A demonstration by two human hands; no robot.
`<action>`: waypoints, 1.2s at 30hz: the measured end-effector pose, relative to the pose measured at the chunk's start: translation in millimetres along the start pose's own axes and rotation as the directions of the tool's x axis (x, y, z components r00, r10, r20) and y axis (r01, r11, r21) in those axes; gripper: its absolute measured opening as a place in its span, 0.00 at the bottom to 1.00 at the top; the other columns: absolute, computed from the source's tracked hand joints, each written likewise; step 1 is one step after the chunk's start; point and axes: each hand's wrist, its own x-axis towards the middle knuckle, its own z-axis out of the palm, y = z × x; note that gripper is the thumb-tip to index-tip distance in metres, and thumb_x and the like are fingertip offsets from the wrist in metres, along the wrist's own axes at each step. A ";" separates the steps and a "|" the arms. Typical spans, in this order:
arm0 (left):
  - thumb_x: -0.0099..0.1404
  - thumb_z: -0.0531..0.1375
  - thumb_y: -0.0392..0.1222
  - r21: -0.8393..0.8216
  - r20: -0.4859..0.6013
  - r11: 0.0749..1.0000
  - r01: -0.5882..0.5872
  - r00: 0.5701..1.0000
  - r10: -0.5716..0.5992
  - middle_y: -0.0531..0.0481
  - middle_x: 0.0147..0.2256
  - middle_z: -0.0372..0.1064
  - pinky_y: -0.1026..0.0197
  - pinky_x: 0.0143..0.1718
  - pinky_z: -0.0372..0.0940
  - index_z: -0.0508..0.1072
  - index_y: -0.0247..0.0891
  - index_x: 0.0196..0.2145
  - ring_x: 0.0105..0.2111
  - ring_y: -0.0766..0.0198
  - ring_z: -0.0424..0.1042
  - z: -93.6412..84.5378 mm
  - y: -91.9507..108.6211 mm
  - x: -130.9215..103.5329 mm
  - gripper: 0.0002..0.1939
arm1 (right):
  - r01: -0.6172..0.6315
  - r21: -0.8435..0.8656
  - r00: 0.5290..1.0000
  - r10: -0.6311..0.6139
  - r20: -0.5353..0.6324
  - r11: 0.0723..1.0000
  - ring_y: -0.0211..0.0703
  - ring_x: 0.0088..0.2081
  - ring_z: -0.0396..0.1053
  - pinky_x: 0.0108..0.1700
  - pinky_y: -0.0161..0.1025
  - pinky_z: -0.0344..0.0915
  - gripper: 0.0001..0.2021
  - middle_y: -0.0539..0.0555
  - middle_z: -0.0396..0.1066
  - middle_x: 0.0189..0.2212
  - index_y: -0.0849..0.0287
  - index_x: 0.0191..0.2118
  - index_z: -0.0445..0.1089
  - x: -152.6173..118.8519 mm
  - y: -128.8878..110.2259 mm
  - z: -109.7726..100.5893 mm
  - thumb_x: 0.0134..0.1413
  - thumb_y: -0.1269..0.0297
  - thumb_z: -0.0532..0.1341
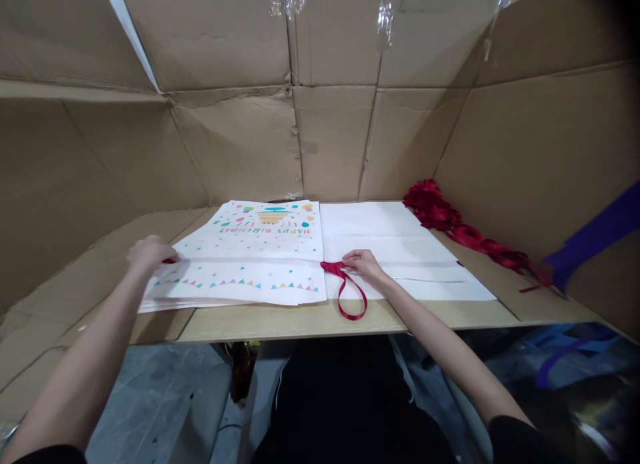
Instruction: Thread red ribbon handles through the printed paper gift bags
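White sheets printed with "HAPPY BIRTHDAY" (250, 251) lie stacked on the table, upside down to my view. Beside them on the right is a plain white sheet (375, 219). At the stack's left edge my left hand (150, 252) is closed on a bit of red ribbon (170, 260). My right hand (364, 263) pinches a red ribbon (332, 269) near the seam between printed and plain parts; a loop of it hangs over the table's front edge.
A heap of red ribbons (433, 207) trails along the right side towards a purple strip (595, 234). Cardboard walls (230, 144) enclose the back and sides. The wooden table edge (280, 321) runs along the front.
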 end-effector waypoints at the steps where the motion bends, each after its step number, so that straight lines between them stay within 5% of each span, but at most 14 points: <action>1: 0.46 0.67 0.39 0.172 0.020 0.984 0.053 0.998 -0.057 0.35 0.39 0.70 0.43 0.40 0.64 0.69 0.31 0.27 0.45 0.38 0.68 4.4 14.2 -12.9 0.13 | 0.033 -0.041 0.999 -0.033 -0.001 0.999 0.35 0.23 0.68 0.28 0.31 0.66 0.03 0.51 0.71 0.21 0.63 0.26 0.69 -1.2 -1.1 0.7 0.40 0.75 0.64; 3: 0.53 0.62 0.40 0.193 0.072 0.940 -0.282 0.959 0.273 0.34 0.46 0.68 0.48 0.43 0.64 0.71 0.32 0.40 0.48 0.42 0.67 20.6 47.2 -47.6 0.16 | 0.130 -0.163 0.991 -0.132 -0.005 0.978 0.36 0.27 0.69 0.29 0.31 0.65 0.06 0.52 0.72 0.25 0.62 0.30 0.71 -4.3 -5.8 -0.7 0.42 0.68 0.64; 4: 0.56 0.60 0.41 0.128 0.101 0.866 -0.484 0.875 0.474 0.34 0.49 0.67 0.51 0.46 0.63 0.70 0.32 0.45 0.49 0.46 0.67 31.6 64.4 -68.1 0.19 | 0.185 -0.241 0.982 -0.190 0.004 0.953 0.37 0.29 0.69 0.31 0.32 0.65 0.08 0.52 0.73 0.28 0.61 0.32 0.71 -6.2 -9.0 -3.8 0.44 0.65 0.64; 6: 0.62 0.54 0.45 -0.010 0.168 0.647 -0.763 0.636 0.753 0.36 0.54 0.63 0.55 0.54 0.57 0.68 0.31 0.50 0.54 0.51 0.63 56.6 96.3 -110.4 0.21 | 0.289 -0.390 0.956 -0.281 0.079 0.874 0.38 0.32 0.69 0.33 0.32 0.64 0.11 0.53 0.73 0.32 0.61 0.35 0.72 -10.2 -15.6 -15.9 0.45 0.61 0.64; 8: 0.66 0.50 0.50 -0.096 0.258 0.375 -0.922 0.341 0.904 0.40 0.60 0.55 0.50 0.60 0.47 0.64 0.35 0.57 0.61 0.51 0.52 80.1 120.8 -146.8 0.25 | 0.362 -0.492 0.932 -0.297 0.207 0.792 0.39 0.32 0.68 0.35 0.33 0.64 0.12 0.53 0.74 0.32 0.61 0.35 0.73 -14.9 -19.6 -35.4 0.42 0.61 0.66; 9: 0.67 0.47 0.54 -0.123 0.291 0.297 -0.947 0.252 0.923 0.43 0.63 0.50 0.46 0.62 0.41 0.60 0.39 0.60 0.63 0.50 0.47 89.7 129.6 -160.6 0.28 | 0.377 -0.527 0.925 -0.275 0.264 0.762 0.39 0.32 0.68 0.35 0.33 0.63 0.12 0.53 0.73 0.30 0.61 0.34 0.74 -17.6 -20.0 -46.6 0.39 0.62 0.67; 10: 0.68 0.45 0.57 -0.134 0.309 0.265 -0.955 0.214 0.927 0.44 0.64 0.46 0.43 0.62 0.37 0.57 0.41 0.62 0.64 0.50 0.43 97.5 136.2 -170.9 0.29 | 0.379 -0.556 0.922 -0.245 0.301 0.740 0.39 0.30 0.68 0.34 0.33 0.63 0.12 0.52 0.73 0.28 0.61 0.33 0.74 -20.7 -19.2 -58.0 0.37 0.64 0.67; 15: 0.67 0.40 0.61 -0.127 0.370 0.305 -0.944 0.240 0.897 0.46 0.65 0.42 0.36 0.60 0.34 0.52 0.46 0.64 0.64 0.47 0.38 111.3 146.1 -184.1 0.32 | 0.346 -0.632 0.938 -0.230 0.261 0.693 0.40 0.29 0.69 0.33 0.33 0.63 0.05 0.52 0.74 0.25 0.60 0.28 0.75 -36.7 -9.6 -93.5 0.42 0.69 0.62; 21: 0.64 0.46 0.63 -0.146 0.390 0.322 -0.935 0.245 0.888 0.43 0.64 0.47 0.30 0.55 0.42 0.60 0.49 0.60 0.62 0.38 0.44 106.4 157.7 -180.7 0.31 | 0.368 -0.649 0.930 -0.264 0.256 0.666 0.42 0.30 0.69 0.34 0.34 0.62 0.06 0.52 0.75 0.27 0.59 0.27 0.76 -38.9 -6.9 -89.0 0.43 0.71 0.60; 24: 0.64 0.46 0.63 -0.146 0.388 0.274 -0.951 0.199 0.900 0.43 0.62 0.51 0.28 0.54 0.41 0.67 0.48 0.55 0.61 0.38 0.46 108.7 173.7 -177.8 0.29 | 0.374 -0.668 0.927 -0.288 0.241 0.643 0.41 0.30 0.68 0.33 0.34 0.61 0.06 0.52 0.74 0.27 0.59 0.28 0.76 -38.0 -5.4 -87.5 0.43 0.71 0.60; 30: 0.66 0.46 0.59 -0.171 0.416 0.079 -0.982 0.001 0.909 0.47 0.59 0.58 0.40 0.56 0.47 0.69 0.50 0.53 0.58 0.47 0.54 117.9 192.7 -168.9 0.25 | 0.387 -0.679 0.921 -0.291 0.258 0.624 0.41 0.30 0.68 0.33 0.34 0.60 0.06 0.52 0.74 0.28 0.59 0.29 0.76 -41.3 -3.6 -88.0 0.46 0.70 0.60; 36: 0.64 0.46 0.63 -0.160 0.451 0.093 -0.983 0.011 0.892 0.46 0.61 0.55 0.33 0.55 0.44 0.62 0.55 0.59 0.58 0.42 0.52 118.0 192.0 -173.1 0.29 | 0.390 -0.686 0.919 -0.308 0.247 0.614 0.42 0.31 0.69 0.35 0.35 0.60 0.06 0.53 0.75 0.29 0.59 0.29 0.76 -44.7 -3.6 -86.0 0.47 0.71 0.60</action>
